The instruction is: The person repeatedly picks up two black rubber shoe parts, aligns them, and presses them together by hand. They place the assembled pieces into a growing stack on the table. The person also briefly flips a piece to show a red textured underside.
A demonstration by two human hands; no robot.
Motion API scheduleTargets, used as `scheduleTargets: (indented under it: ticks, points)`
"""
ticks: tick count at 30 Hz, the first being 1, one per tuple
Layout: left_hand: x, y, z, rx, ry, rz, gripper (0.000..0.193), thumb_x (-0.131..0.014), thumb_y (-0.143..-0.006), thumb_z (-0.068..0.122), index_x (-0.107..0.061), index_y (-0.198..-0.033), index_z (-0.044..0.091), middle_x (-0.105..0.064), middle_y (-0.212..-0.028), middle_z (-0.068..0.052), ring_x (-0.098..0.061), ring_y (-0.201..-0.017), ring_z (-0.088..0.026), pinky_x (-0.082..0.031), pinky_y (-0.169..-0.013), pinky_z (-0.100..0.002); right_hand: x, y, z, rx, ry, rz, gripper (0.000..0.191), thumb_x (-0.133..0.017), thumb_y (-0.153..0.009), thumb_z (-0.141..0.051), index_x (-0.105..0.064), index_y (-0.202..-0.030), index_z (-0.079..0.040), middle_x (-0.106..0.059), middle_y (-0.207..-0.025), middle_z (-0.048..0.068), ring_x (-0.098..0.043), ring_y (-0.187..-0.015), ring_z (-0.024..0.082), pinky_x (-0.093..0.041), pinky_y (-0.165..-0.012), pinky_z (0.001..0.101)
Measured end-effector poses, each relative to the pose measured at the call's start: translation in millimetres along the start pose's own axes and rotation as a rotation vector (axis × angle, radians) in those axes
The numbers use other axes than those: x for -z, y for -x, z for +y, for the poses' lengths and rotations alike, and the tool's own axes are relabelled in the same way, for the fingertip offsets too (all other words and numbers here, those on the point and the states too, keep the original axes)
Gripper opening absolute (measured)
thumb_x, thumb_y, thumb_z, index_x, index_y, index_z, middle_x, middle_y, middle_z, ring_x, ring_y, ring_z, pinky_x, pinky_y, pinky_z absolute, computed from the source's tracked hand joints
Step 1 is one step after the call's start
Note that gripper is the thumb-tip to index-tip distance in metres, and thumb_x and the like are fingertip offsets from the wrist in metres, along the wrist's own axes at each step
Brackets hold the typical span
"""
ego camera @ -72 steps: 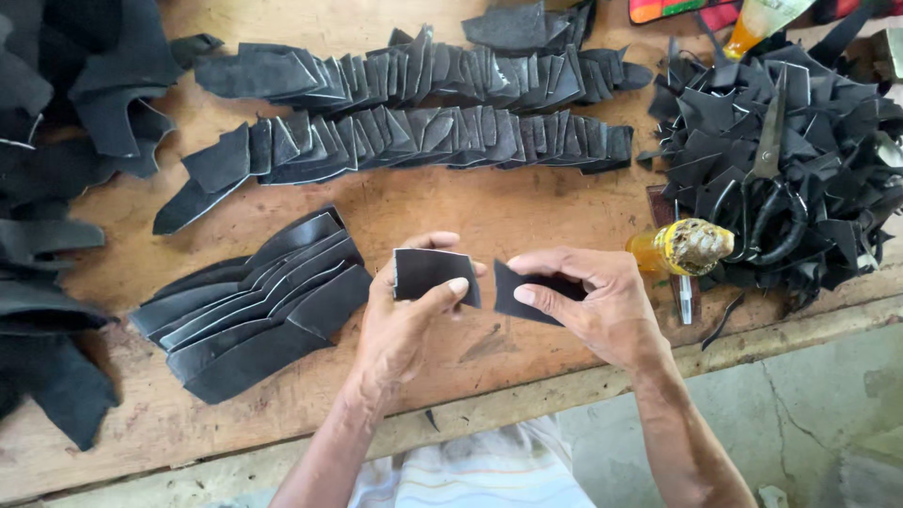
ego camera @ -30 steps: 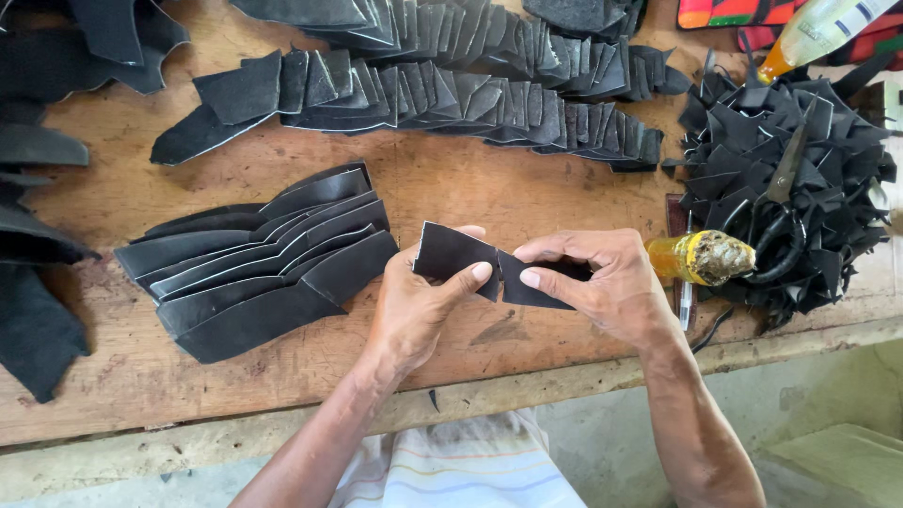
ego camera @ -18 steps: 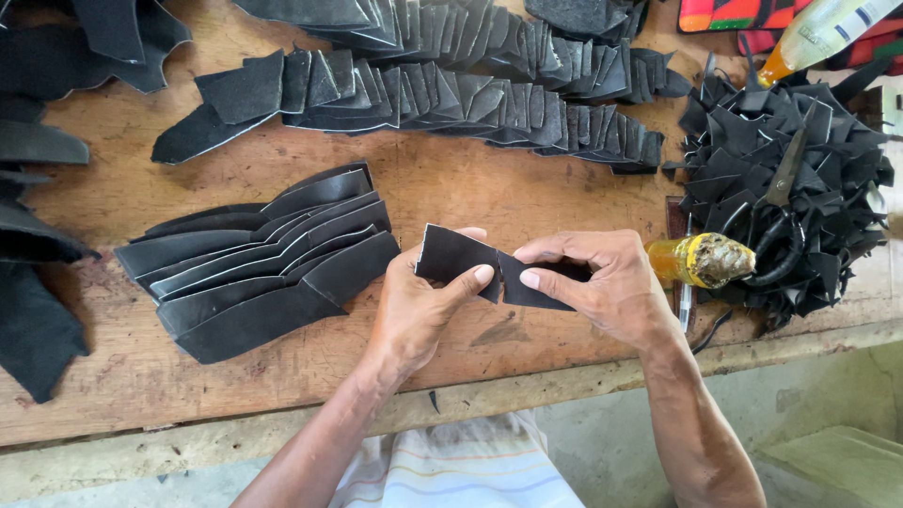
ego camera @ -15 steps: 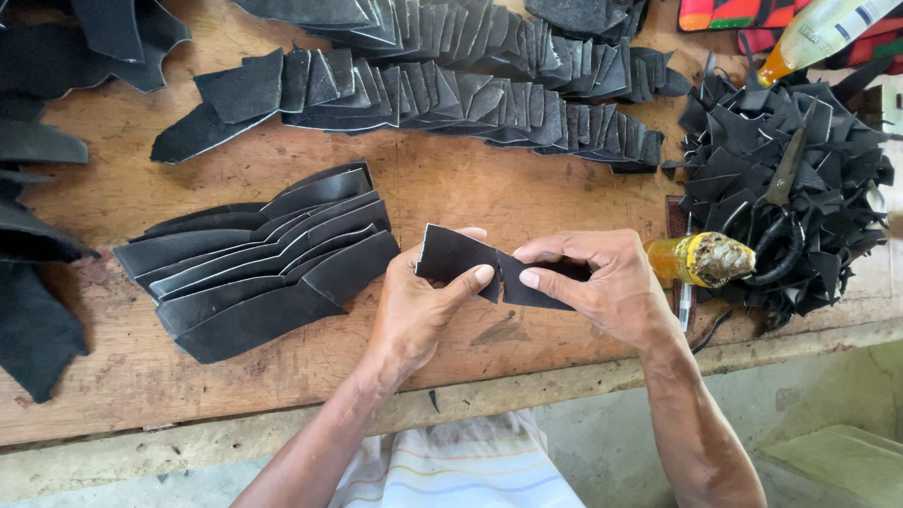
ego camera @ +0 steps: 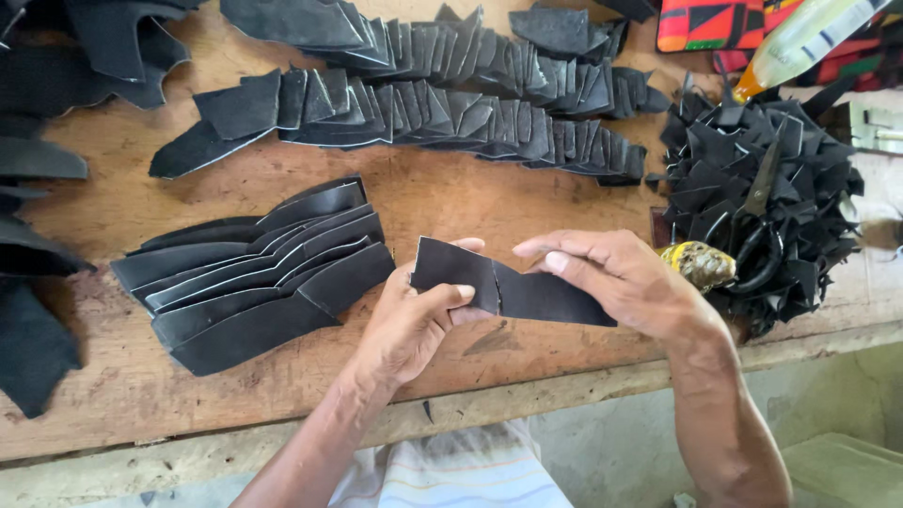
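Two overlapping black leather pieces (ego camera: 508, 290) are held just above the near edge of the wooden table (ego camera: 442, 198). The left hand (ego camera: 409, 320) is closed on the left piece, thumb on top; the right hand (ego camera: 625, 282) is pinched on the right piece. A fanned stack of black strips (ego camera: 254, 273) lies left. Farther off are overlapped rows of cut pieces (ego camera: 433, 103); scissors (ego camera: 752, 212) rest on a scrap heap (ego camera: 762, 179) at right.

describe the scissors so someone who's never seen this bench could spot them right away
Start at the wooden bench and go to its right end, where a spiky heap of black scraps sits beyond the right hand. The scissors lie on top of that heap, blades pointing up and away, black loop handles nearest the hand. They are the only metal, straight-edged thing among the crumpled black pieces.
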State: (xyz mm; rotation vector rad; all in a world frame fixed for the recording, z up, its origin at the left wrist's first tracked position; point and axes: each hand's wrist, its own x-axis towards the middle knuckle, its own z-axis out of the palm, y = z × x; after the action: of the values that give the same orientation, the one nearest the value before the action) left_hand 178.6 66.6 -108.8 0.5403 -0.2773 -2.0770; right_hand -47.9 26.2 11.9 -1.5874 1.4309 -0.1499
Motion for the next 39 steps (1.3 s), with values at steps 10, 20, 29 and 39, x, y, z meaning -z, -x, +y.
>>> scheduleTargets:
  ticks: [10, 20, 29, 39]
  points:
    - [4.9, 2.8, 3.2, -0.009, 0.141, -0.043, 0.052, -0.053, -0.086, -0.01, -0.051, -0.138, -0.011, -0.068, -0.118, -0.02, -0.073, -0.1, -0.025, -0.062, -0.091, -0.042, 18.6, 6.3, -13.0, 0.034, -0.088, -0.012, 0.041, -0.051, -0.104, -0.028, -0.068, -0.132, -0.004, -0.081, -0.109, 0.011, -0.069, -0.098, 0.013, -0.053, -0.091, 0.0278]
    - [-1.7, 0.9, 2.3, -0.073, 0.129, 0.055, 0.045, -0.064, -0.093, -0.005, -0.057, -0.138, -0.002, -0.069, -0.119, -0.013, -0.071, -0.104, -0.02, -0.062, -0.091, -0.034, -28.6, -3.8, 10.1, 0.437, -0.987, -0.005, 0.104, -0.083, -0.086, -0.056, -0.036, -0.154, 0.007, -0.061, -0.14, 0.028, -0.062, -0.13, 0.032, -0.047, -0.117, 0.0459]
    - [-3.9, 3.8, -1.0, -0.084, 0.05, 0.099, 0.039, -0.065, -0.095, -0.002, -0.06, -0.133, -0.002, -0.07, -0.115, -0.012, -0.071, -0.102, -0.019, -0.061, -0.092, -0.033, -73.2, -5.3, 15.8, 0.478, -1.12, 0.259, 0.086, -0.083, -0.084, -0.035, -0.045, -0.146, 0.011, -0.062, -0.14, 0.025, -0.063, -0.129, 0.03, -0.051, -0.108, 0.0423]
    - [-0.4, 2.7, -5.6, -0.038, 0.01, 0.035, 0.035, -0.066, -0.095, 0.004, -0.064, -0.13, -0.004, -0.073, -0.111, -0.011, -0.071, -0.095, -0.016, -0.062, -0.082, -0.031, -58.3, -1.2, 18.8, 0.229, -0.643, 0.505, 0.051, -0.077, -0.086, 0.004, -0.061, -0.134, 0.008, -0.075, -0.106, 0.017, -0.073, -0.095, 0.016, -0.059, -0.088, 0.0277]
